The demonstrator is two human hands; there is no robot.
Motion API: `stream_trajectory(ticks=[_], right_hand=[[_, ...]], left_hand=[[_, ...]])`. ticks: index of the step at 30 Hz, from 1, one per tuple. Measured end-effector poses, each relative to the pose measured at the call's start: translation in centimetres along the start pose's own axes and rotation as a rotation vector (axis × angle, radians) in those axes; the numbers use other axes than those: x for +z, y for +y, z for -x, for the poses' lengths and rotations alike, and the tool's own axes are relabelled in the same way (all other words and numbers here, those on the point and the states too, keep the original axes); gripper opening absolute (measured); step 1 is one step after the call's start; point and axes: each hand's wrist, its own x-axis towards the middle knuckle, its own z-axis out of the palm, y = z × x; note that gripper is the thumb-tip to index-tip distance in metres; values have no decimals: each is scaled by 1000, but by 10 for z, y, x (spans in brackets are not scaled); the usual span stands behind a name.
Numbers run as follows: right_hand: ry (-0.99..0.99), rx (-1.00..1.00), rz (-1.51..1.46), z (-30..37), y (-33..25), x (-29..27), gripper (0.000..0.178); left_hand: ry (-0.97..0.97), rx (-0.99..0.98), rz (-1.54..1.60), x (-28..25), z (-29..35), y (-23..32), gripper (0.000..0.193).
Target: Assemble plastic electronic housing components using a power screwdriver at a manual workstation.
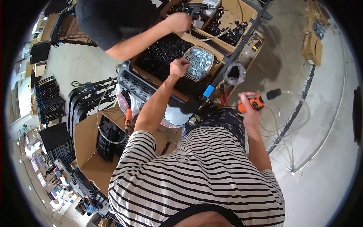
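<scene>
Left arm: bare from a striped short sleeve, stretched forward and nearly straight, running up the middle of the view.
Left hand [179,67]: at the far end of the reach, palm down, fingers curled together and pointing forward and down in a loose pinch.
Right arm: bent at the elbow, upper arm close to the torso, forearm raised forward on the right.
Right hand [250,107]: wrist cocked inward, fingers wrapped tight in a closed grasp, knuckles facing up.
</scene>
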Motion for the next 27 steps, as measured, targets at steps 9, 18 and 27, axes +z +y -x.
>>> stream_trajectory(ticks=[9, 18, 27], right_hand=[[-383, -146, 230, -22, -7, 66, 16], [-387, -5, 197, -22, 4, 60, 18], [-347, -64, 215, -4, 0, 47, 17]], left_hand=[[-320, -93, 1085, -43, 122, 163, 13], [-220, 100, -282, -28, 74, 37, 29], [-254, -168, -709, 27, 47, -40, 22]])
